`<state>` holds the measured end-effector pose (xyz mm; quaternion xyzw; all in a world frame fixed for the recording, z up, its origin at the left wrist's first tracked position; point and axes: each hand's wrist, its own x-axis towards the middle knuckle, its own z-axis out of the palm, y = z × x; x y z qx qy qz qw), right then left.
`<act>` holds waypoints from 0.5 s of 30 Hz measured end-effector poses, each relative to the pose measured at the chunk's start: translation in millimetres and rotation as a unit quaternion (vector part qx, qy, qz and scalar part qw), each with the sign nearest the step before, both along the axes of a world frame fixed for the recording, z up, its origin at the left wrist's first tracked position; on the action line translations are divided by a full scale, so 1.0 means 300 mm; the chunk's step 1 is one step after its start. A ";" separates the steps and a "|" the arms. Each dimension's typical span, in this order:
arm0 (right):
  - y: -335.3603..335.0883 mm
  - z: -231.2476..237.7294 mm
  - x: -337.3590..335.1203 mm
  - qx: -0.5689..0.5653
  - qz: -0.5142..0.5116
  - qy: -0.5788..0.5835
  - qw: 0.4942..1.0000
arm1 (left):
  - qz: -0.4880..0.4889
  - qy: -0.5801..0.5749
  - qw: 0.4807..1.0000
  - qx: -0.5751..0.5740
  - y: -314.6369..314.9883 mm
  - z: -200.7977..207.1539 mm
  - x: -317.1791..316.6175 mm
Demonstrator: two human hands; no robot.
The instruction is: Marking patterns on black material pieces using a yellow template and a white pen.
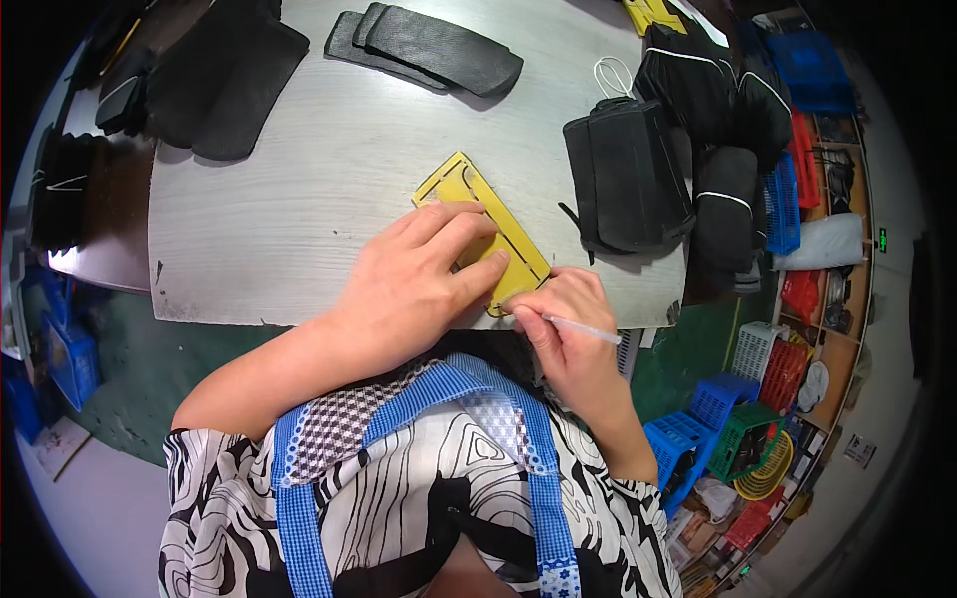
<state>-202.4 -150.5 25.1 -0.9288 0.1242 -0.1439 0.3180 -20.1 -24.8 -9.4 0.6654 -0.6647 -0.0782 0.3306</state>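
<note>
A yellow template point(511, 231) with dark slots lies slantwise near the front edge of the pale table. My left hand point(429, 261) rests on it with fingers spread, pressing its face. At the template's near right corner, my right hand point(568, 324) pinches a slim, whitish pen point(588, 329). The pen's tip is hidden by my fingers at the template's edge. Whether a piece lies under the template, I cannot tell.
Stacked black leather-like pieces point(429, 50) lie at the table's far side, with larger black pieces point(224, 80) to the left. Black bundles point(628, 174) tied with white cord stand at the right. Plastic baskets point(743, 439) and shelves line the floor at right.
</note>
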 end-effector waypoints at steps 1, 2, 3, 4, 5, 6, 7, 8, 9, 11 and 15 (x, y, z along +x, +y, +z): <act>-0.001 -0.009 -0.007 -0.032 -0.022 -0.008 0.999 | -0.006 -0.009 1.000 0.004 -0.004 0.010 0.008; -0.007 -0.017 -0.016 -0.064 -0.043 -0.017 0.997 | -0.006 -0.011 1.000 0.005 -0.009 0.024 0.017; -0.023 -0.003 -0.023 -0.064 -0.040 -0.019 0.997 | -0.010 -0.036 0.999 0.014 -0.013 0.042 0.025; -0.045 0.021 -0.031 -0.017 -0.101 0.024 0.994 | -0.014 -0.061 0.998 0.024 -0.018 0.052 0.032; -0.056 0.035 -0.032 0.030 -0.161 0.068 0.984 | -0.009 -0.064 0.998 0.024 -0.029 0.054 0.041; -0.055 0.028 -0.031 0.030 -0.159 0.065 0.985 | -0.028 -0.067 0.997 0.018 -0.047 0.052 0.051; -0.048 0.014 -0.029 0.090 -0.164 0.028 0.982 | -0.045 -0.070 0.996 0.012 -0.061 0.051 0.060; -0.040 0.006 -0.024 0.150 -0.169 -0.010 0.974 | -0.043 -0.073 0.996 0.011 -0.070 0.048 0.066; -0.026 0.009 -0.014 0.140 -0.114 -0.020 0.983 | -0.057 -0.071 0.996 0.016 -0.079 0.047 0.072; -0.001 -0.015 -0.005 0.050 -0.043 -0.003 0.998 | -0.074 -0.072 0.994 0.020 -0.088 0.041 0.074; -0.040 -0.022 -0.036 -0.004 -0.118 0.025 0.993 | -0.075 -0.072 0.994 0.016 -0.074 0.038 0.082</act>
